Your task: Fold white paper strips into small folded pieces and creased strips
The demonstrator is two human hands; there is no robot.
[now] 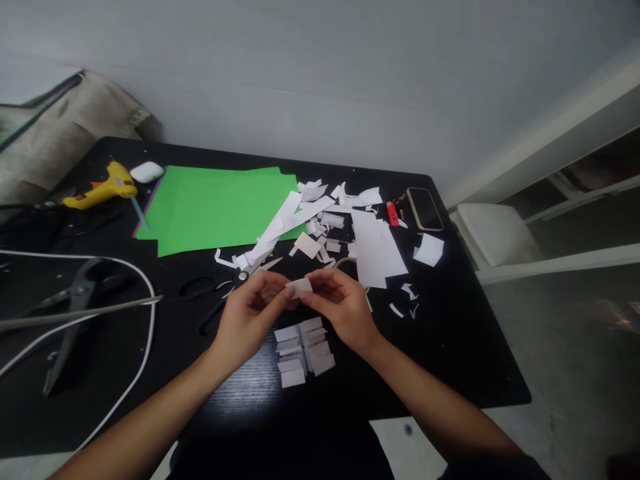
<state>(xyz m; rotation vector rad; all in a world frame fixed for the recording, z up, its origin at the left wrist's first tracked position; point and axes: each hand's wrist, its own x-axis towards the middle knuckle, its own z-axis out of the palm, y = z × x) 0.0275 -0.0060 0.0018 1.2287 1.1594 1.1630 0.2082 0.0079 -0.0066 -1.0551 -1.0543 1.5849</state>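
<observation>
Between my two hands is a small white piece of paper [300, 287], raised over the black table. My left hand [253, 308] pinches its left end with thumb and fingers. At its right end, my right hand [343, 303] closes on it the same way. Just below lie folded white paper pieces [291, 365], set in two columns close to each other. Scissors [243, 275] with black handles rest beside my left hand, partly covered by it. Beyond my hands are scattered white paper scraps [320, 227] and a larger white sheet [375, 250].
Green sheets [220, 207] lie at the back left, near a yellow glue gun [107, 187] and a white case [147, 172]. Pliers [75, 320] and a white cable [150, 320] are at left. A red lighter [393, 214] and a phone [425, 209] sit at right.
</observation>
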